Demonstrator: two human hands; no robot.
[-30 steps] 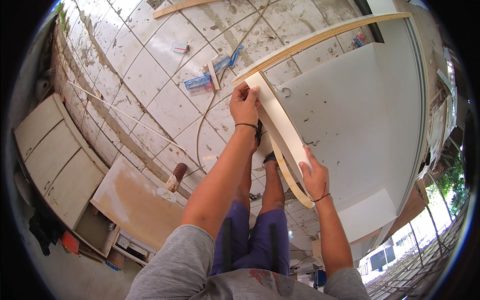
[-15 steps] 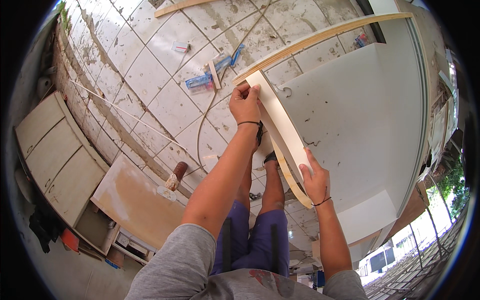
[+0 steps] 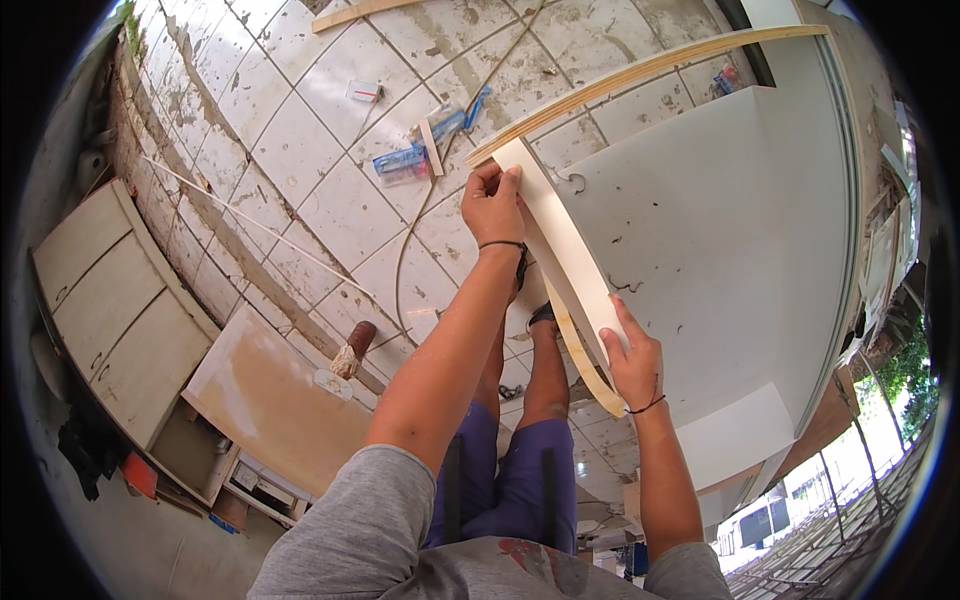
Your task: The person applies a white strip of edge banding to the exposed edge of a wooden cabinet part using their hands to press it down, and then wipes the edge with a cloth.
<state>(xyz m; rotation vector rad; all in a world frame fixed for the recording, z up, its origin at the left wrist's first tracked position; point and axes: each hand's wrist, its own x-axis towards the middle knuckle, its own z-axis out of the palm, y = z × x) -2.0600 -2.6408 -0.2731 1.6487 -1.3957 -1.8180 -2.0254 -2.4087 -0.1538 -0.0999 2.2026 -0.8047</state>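
Left hand [image 3: 492,210]: pinching the far end of the white board [image 3: 556,230]
Right hand [image 3: 633,365]: apart from the left, gripping the near end
White board: spanning both hands
Wooden strip [image 3: 620,83]: just beyond the left hand

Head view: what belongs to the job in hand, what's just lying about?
Seemingly part of the job:
white board, held by the left hand and right hand
wood-edged board at its upper end
large white panel alongside

Seemingly just lying about the tiled floor:
blue-and-clear packaging
small white box
thin cable
loose plank
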